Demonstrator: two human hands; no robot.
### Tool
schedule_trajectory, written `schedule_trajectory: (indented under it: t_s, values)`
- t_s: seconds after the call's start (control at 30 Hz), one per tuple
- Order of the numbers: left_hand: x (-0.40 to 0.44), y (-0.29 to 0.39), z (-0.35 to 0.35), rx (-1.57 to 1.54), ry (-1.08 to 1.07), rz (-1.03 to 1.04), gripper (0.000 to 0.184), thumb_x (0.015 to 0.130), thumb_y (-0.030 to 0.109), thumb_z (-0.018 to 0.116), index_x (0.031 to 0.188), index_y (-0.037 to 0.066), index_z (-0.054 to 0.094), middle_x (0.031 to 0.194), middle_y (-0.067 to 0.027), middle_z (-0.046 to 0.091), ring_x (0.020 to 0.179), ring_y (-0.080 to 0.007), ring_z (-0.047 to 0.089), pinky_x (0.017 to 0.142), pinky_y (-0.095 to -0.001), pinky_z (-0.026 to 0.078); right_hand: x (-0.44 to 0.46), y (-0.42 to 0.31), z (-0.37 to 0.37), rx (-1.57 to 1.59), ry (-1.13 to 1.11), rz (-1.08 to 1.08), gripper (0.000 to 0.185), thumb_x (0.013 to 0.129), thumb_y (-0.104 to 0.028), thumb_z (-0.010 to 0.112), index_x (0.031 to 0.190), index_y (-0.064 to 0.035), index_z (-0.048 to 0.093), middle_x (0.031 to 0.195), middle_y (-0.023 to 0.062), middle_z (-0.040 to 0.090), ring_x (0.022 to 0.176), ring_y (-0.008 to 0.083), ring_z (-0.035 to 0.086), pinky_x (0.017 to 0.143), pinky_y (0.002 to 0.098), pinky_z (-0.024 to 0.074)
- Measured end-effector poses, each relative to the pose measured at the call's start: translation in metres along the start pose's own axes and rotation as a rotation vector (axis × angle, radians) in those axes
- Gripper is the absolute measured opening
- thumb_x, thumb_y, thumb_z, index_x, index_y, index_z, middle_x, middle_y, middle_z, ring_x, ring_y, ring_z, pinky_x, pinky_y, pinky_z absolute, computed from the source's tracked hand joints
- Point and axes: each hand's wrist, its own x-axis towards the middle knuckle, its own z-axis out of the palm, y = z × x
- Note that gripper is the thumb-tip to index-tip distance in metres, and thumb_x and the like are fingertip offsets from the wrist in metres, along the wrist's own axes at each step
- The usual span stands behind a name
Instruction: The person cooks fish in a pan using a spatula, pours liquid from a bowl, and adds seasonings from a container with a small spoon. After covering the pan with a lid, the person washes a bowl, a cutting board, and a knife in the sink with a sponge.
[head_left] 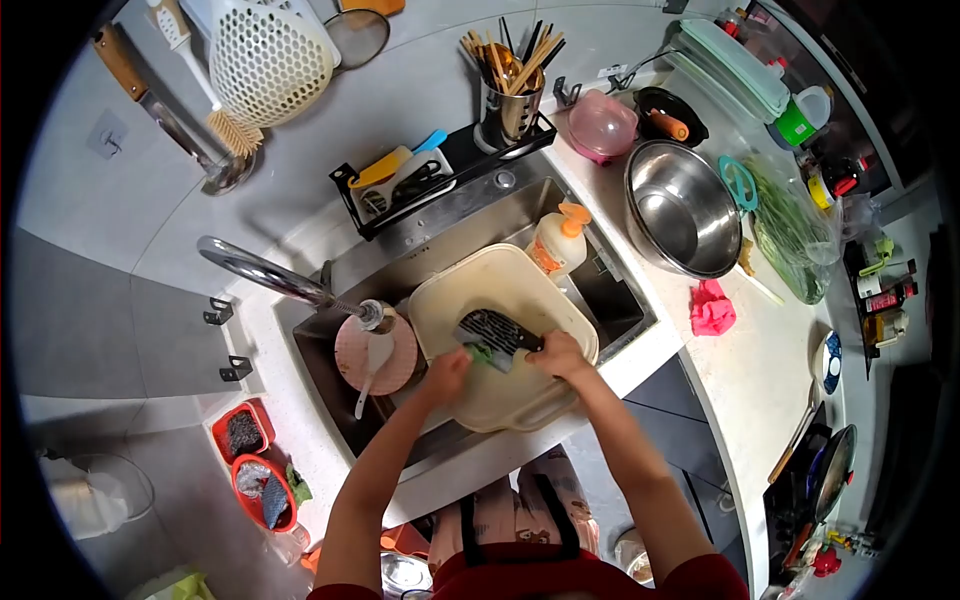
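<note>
My right hand [560,357] is wrapped round the black handle of a cleaver [488,328], whose broad blade has a dark, streaked pattern. My left hand [447,378] is closed by the blade's lower edge, on a small green pad [481,354] that touches the blade. Both hands and the cleaver are over a cream plastic basin [455,290] set in the steel sink. Left of the basin, a white spoon [377,362] lies on a pink plate [348,352]. An orange-topped pump bottle [560,243] stands behind the basin.
A faucet [275,278] arches over the sink's left side. On the right counter are a steel bowl [682,210], a pink cloth [712,308] and bagged green vegetables [785,215]. Behind the sink, a black rack [400,215] holds utensils. Red containers [264,490] sit at left.
</note>
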Motion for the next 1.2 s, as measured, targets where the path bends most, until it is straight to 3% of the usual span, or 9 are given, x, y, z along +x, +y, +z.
schedule_trajectory:
  t_s: [0.07, 0.2, 0.27, 0.33, 0.43, 0.63, 0.9, 1.03, 1.2]
  values:
    - [0.002, -0.012, -0.006, -0.615, 0.334, -0.224, 0.027, 0.088, 0.014, 0.047, 0.110, -0.001, 0.048, 0.100, -0.0085, 0.056, 0.083, -0.0176, 0.050, 0.075, -0.0275, 0.040, -0.009, -0.003, -0.004, -0.027, 0.129, -0.073, 0.034, 0.064, -0.022, 0.064, 0.093, -0.0044, 0.061, 0.078, 0.0151, 0.062, 0.073, 0.0302, 0.062, 0.068, 0.0388, 0.0494]
    - [-0.004, 0.010, 0.001, -0.635, 0.535, 0.151, 0.022, 0.089, 0.013, 0.045, 0.109, 0.003, 0.050, 0.089, -0.0035, 0.054, 0.081, -0.0175, 0.050, 0.071, -0.0301, 0.041, -0.035, -0.013, 0.002, -0.196, 0.555, -0.372, 0.034, 0.068, -0.007, 0.056, 0.101, -0.0094, 0.059, 0.081, 0.0098, 0.057, 0.071, 0.0229, 0.059, 0.057, 0.0343, 0.0491]
    - [-0.002, 0.016, 0.012, -0.440, 0.383, 0.074, 0.023, 0.089, 0.011, 0.045, 0.111, 0.004, 0.049, 0.092, -0.0062, 0.053, 0.083, -0.0193, 0.050, 0.074, -0.0301, 0.041, -0.039, -0.005, 0.025, -0.324, 0.531, -0.390, 0.037, 0.066, -0.012, 0.057, 0.103, -0.0106, 0.059, 0.081, 0.0082, 0.057, 0.070, 0.0238, 0.058, 0.058, 0.0332, 0.0485]
    - [-0.001, 0.022, 0.035, 0.069, 0.222, 0.319, 0.025, 0.089, 0.011, 0.044, 0.112, 0.003, 0.047, 0.111, -0.0119, 0.051, 0.100, -0.0229, 0.049, 0.087, -0.0295, 0.038, -0.046, -0.003, 0.039, -0.371, 0.506, -0.387, 0.037, 0.067, -0.018, 0.060, 0.104, -0.0129, 0.060, 0.083, 0.0044, 0.055, 0.073, 0.0226, 0.055, 0.062, 0.0319, 0.0466]
    - [0.011, 0.026, 0.063, 0.169, -0.054, 0.510, 0.033, 0.090, 0.015, 0.041, 0.121, 0.005, 0.043, 0.128, -0.0175, 0.041, 0.115, -0.0281, 0.043, 0.096, -0.0333, 0.034, -0.051, 0.002, 0.035, -0.242, 0.496, -0.492, 0.036, 0.071, -0.022, 0.061, 0.106, -0.0141, 0.060, 0.081, 0.0033, 0.052, 0.081, 0.0209, 0.052, 0.068, 0.0332, 0.0444]
    - [0.080, -0.015, 0.015, 0.927, 0.119, 0.429, 0.045, 0.090, 0.016, 0.035, 0.132, 0.001, 0.031, 0.135, -0.0201, 0.033, 0.124, -0.0319, 0.033, 0.100, -0.0394, 0.028, -0.049, 0.009, 0.030, -0.164, 0.415, -0.513, 0.036, 0.071, -0.025, 0.063, 0.106, -0.0138, 0.060, 0.086, 0.0034, 0.054, 0.086, 0.0201, 0.051, 0.073, 0.0336, 0.0437]
    - [0.059, 0.004, 0.031, 0.632, -0.064, 0.766, 0.043, 0.089, 0.011, 0.040, 0.131, 0.000, 0.035, 0.137, -0.0167, 0.031, 0.126, -0.0289, 0.030, 0.103, -0.0375, 0.024, -0.045, 0.000, 0.031, -0.151, 0.378, -0.414, 0.031, 0.070, -0.025, 0.064, 0.095, -0.0078, 0.059, 0.086, 0.0061, 0.055, 0.086, 0.0226, 0.054, 0.071, 0.0350, 0.0453]
    - [0.082, -0.027, 0.022, 0.805, 0.158, 0.455, 0.043, 0.090, 0.014, 0.039, 0.131, 0.001, 0.034, 0.139, -0.0163, 0.028, 0.126, -0.0291, 0.030, 0.103, -0.0377, 0.023, -0.043, -0.002, 0.029, -0.162, 0.377, -0.389, 0.031, 0.069, -0.027, 0.065, 0.091, -0.0064, 0.059, 0.086, 0.0069, 0.055, 0.084, 0.0230, 0.054, 0.069, 0.0353, 0.0458]
    - [0.032, 0.027, 0.056, 0.446, -0.162, 0.597, 0.043, 0.089, 0.014, 0.039, 0.129, -0.002, 0.035, 0.137, -0.0203, 0.028, 0.126, -0.0317, 0.029, 0.103, -0.0386, 0.024, -0.039, -0.006, 0.031, -0.197, 0.289, -0.307, 0.031, 0.068, -0.028, 0.065, 0.087, -0.0057, 0.058, 0.085, 0.0076, 0.055, 0.083, 0.0237, 0.055, 0.069, 0.0355, 0.0457]
